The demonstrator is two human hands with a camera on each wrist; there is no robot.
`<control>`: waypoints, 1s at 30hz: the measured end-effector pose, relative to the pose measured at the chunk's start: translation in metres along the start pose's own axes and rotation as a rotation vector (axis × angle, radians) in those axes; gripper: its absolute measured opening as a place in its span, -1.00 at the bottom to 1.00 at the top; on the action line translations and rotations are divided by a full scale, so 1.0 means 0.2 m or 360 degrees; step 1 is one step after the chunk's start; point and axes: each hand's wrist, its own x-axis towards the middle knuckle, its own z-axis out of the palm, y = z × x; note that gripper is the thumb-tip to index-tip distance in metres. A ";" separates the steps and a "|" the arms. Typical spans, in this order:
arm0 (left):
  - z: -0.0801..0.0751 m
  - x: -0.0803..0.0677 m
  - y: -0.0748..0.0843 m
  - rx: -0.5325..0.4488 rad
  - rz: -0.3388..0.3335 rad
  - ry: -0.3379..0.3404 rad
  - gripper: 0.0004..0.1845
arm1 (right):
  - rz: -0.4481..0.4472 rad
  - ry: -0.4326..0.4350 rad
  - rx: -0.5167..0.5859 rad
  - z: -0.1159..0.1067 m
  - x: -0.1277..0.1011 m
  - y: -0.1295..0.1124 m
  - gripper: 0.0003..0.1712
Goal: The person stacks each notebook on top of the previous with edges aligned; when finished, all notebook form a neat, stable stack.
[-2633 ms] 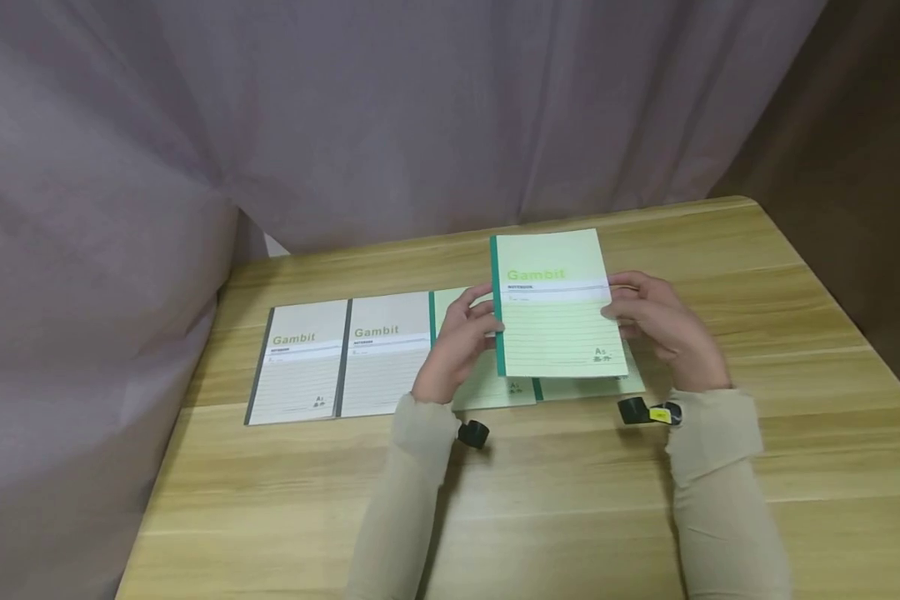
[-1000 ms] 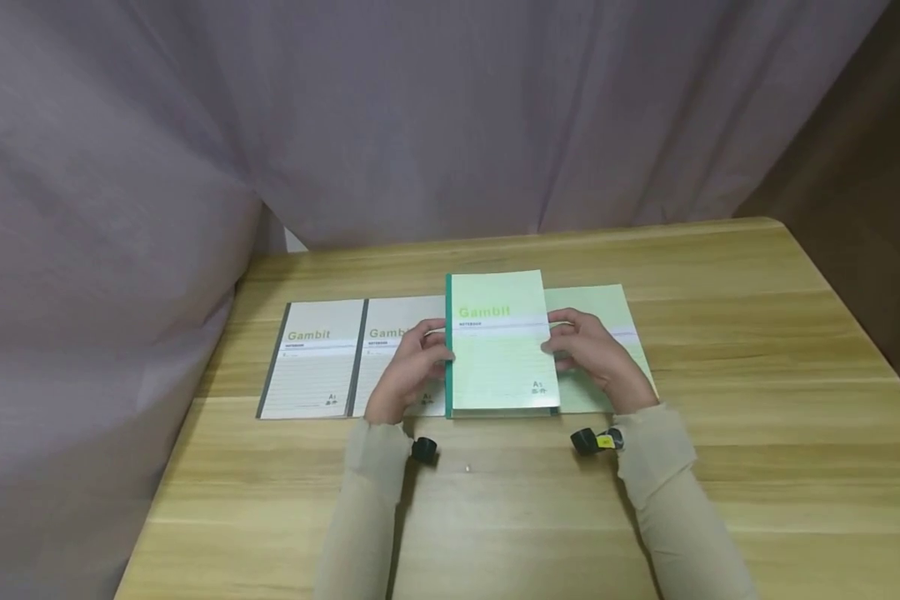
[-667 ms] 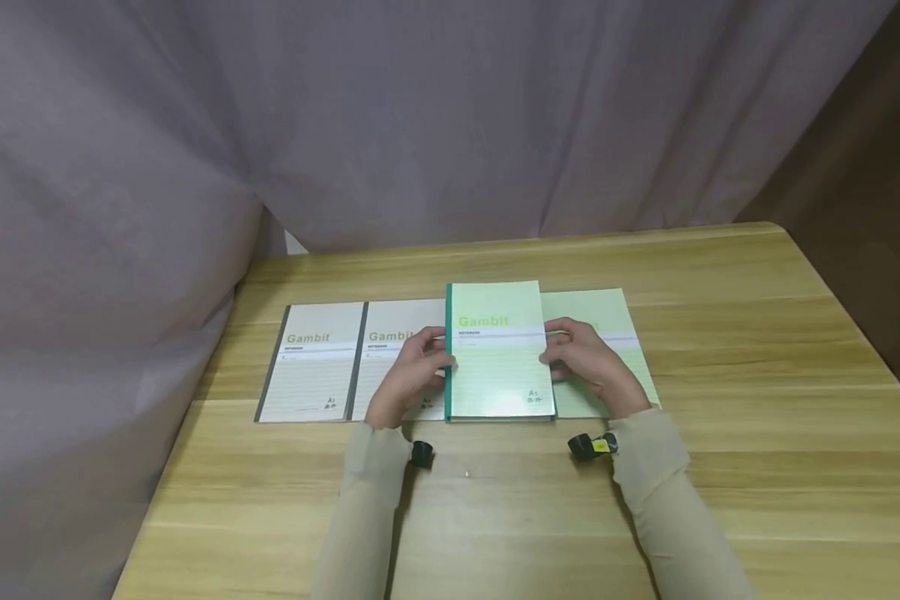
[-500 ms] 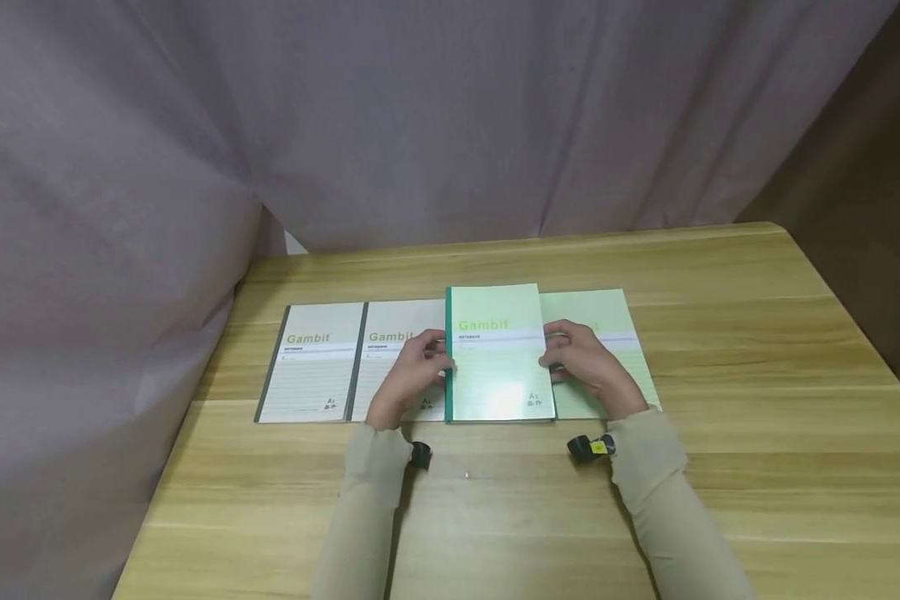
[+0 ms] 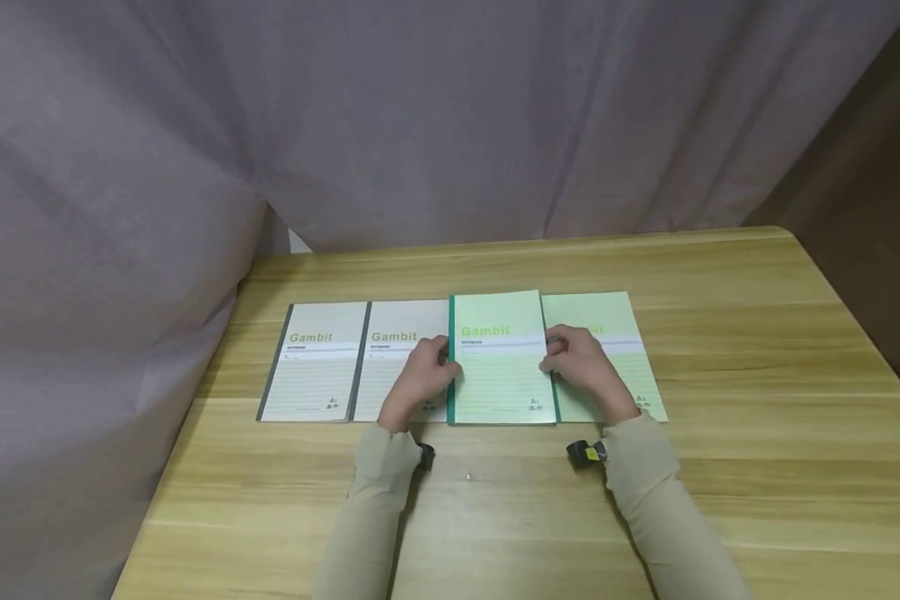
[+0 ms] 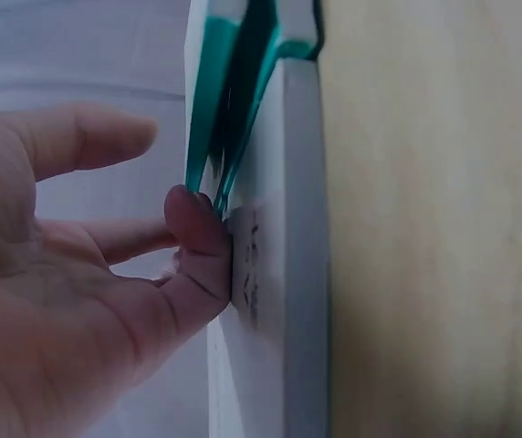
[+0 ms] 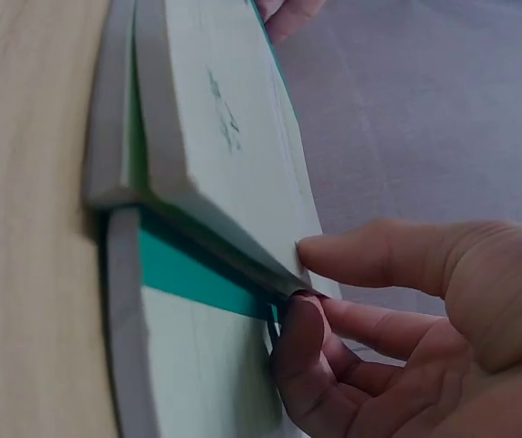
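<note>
Head view: four notebooks lie in a row on the wooden counter, in front of a grey-mauve curtain. From the person's left there are two grey notebooks, each printed "Gambit" in olive letters above a white band reading "NOTEBOOK", with a small "A5" mark at the near right corner. Next comes the top green notebook, with a dark green spine, "Gambit" in light green and the same band and corner mark. It lies on a second green one, and a further green notebook lies just beside it on the right. The left hand grips the top green notebook at its spine edge; the right hand grips its opposite edge. Small black devices sit at both wrists.

Left wrist view: this shows what the head view hides. The left thumb tip presses the spine edge, where two teal spines stand slightly apart, one above the other; the other fingers are extended behind. A blurred dark print shows on the grey cover beside the thumb, unreadable.

Right wrist view: the right thumb and fingers pinch the fore edge of the top green notebook, raised a little above the teal spine of the neighbouring notebook. The print on the cover is too blurred to read.
</note>
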 end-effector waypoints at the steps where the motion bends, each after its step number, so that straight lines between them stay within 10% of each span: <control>1: 0.00 0.00 0.00 0.0007 -0.0002 -0.0006 -0.58 | -0.0009 0.0014 -0.0063 0.00 0.00 0.00 -0.45; 30: 0.01 0.00 0.03 -0.0023 -0.0105 0.0046 -0.67 | -0.0026 0.0009 -0.0260 -0.01 0.00 -0.02 -0.44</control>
